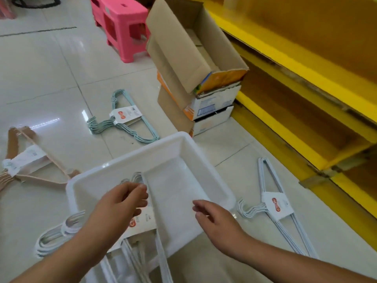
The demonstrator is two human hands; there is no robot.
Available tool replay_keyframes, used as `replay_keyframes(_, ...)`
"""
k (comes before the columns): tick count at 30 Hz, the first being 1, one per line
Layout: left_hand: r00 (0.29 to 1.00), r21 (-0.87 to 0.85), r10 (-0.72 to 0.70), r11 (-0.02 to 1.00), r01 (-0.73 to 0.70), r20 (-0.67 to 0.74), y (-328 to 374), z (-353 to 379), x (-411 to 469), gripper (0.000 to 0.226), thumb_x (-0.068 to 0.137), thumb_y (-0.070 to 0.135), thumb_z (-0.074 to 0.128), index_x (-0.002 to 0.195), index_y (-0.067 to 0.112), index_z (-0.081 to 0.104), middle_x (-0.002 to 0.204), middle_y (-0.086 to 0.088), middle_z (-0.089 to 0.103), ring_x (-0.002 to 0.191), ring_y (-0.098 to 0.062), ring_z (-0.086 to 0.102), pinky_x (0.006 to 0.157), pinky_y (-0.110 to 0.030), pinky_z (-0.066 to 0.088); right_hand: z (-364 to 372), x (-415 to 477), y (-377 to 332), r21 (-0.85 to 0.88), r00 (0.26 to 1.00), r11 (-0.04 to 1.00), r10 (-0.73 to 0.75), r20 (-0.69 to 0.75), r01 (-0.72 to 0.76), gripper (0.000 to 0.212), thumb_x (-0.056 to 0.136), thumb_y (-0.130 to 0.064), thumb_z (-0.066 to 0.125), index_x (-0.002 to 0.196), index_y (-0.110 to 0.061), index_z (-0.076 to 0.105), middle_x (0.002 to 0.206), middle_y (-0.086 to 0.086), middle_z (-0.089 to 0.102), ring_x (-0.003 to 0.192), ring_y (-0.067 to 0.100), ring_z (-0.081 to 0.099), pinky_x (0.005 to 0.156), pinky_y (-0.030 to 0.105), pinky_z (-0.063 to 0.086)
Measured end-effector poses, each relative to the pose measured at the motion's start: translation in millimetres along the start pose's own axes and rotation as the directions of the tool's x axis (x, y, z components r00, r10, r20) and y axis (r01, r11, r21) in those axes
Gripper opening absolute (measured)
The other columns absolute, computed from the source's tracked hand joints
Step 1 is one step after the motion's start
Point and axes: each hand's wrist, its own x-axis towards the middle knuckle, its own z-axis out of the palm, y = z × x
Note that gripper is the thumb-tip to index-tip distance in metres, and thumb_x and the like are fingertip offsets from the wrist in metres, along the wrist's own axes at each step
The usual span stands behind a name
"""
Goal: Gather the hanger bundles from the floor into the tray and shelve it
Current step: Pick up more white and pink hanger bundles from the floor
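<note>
Four hanger bundles show in our head view. A white bundle [142, 227] lies in the white tray [183, 144], its far end resting on the tray floor and its near end sticking out over the rim toward us. Our left hand [120, 203] sits over its paper label, fingers curled down onto it; we cannot tell whether that grip truly closes on the bundle. Our right hand [218, 221] hovers above the tray's near right side, its grip loosely spread and holding nothing. On the tiled floor [51, 78] lie a green bundle [122, 115] beyond the tray, a beige bundle [26, 162] to the left, and another white bundle [277, 205] to the right, near the yellow shelves [306, 64]. Stacked cardboard boxes [193, 58] and pink stools [122, 27] stand farther back.
</note>
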Motion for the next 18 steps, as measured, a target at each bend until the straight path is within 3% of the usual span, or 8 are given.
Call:
replay_keyframes(4, 0.972, 0.03, 0.068, 0.997, -0.076, 0.225, 33.8, 59.2, 12.1, 0.016, 0.102, 0.034, 0.056, 0.102, 0.024, 0.069, 0.104, -0.002, 0.076, 0.1, -0.019, 0.072, 0.091, -0.035, 0.056, -64.1, -52.0, 28.5, 0.071, 0.975, 0.993, 0.105, -0.195, -0.093, 0.033, 0.096, -0.026, 0.057, 0.13, -0.028, 0.059, 0.121, -0.013, 0.064, 0.11, -0.006, 0.059, 0.087, 0.001, 0.041)
replay_keyframes(7, 0.934, 0.033, 0.057, 0.997, -0.073, 0.352, 48.8, 103.3, 13.9, 0.018, 0.101, 0.037, 0.056, 0.103, 0.024, 0.069, 0.108, -0.001, 0.076, 0.104, -0.018, 0.071, 0.098, -0.038, 0.055, -109.5, -87.1, 50.5, 0.089, 0.922, 0.982, 0.188, -0.338, -0.167, 0.029, 0.095, -0.026, 0.059, 0.124, -0.029, 0.061, 0.115, -0.012, 0.067, 0.105, 0.0, 0.062, 0.087, 0.006, 0.044)
replay_keyframes(10, 0.875, -0.06, -0.032, 0.996, 0.07, 0.484, 50.3, 154.6, 16.3, 0.041, 0.1, 0.039, 0.059, 0.126, 0.007, 0.066, 0.119, -0.005, 0.075, 0.113, -0.022, 0.07, 0.107, -0.045, 0.052, -147.6, -107.2, 85.0, 0.137, 0.857, 0.96, 0.28, -0.433, -0.244, 0.033, 0.094, -0.024, 0.061, 0.127, -0.022, 0.062, 0.115, -0.008, 0.068, 0.103, 0.003, 0.063, 0.094, 0.021, 0.048)
replay_keyframes(12, 0.831, -0.097, -0.073, 0.984, 0.151, 0.552, 48.5, 193.4, 14.3, 0.046, 0.1, 0.039, 0.059, 0.13, 0.005, 0.062, 0.125, -0.008, 0.072, 0.117, -0.024, 0.068, 0.108, -0.045, 0.051, -167.6, -111.6, 113.2, 0.137, 0.827, 0.951, 0.307, -0.471, -0.276, 0.031, 0.095, -0.025, 0.061, 0.126, -0.022, 0.062, 0.116, -0.005, 0.067, 0.105, 0.008, 0.062, 0.096, 0.026, 0.048)
replay_keyframes(18, 0.774, -0.168, -0.227, 0.904, 0.394, 0.591, 21.0, 313.8, -3.3, 0.03, 0.104, 0.038, 0.053, 0.112, 0.011, 0.063, 0.118, -0.006, 0.07, 0.113, -0.024, 0.066, 0.103, -0.042, 0.05, -211.6, -80.2, 200.7, 0.15, 0.814, 0.931, 0.364, -0.453, -0.333, 0.046, 0.095, -0.03, 0.059, 0.139, -0.016, 0.053, 0.132, 0.001, 0.062, 0.111, 0.012, 0.057, 0.095, 0.025, 0.043)
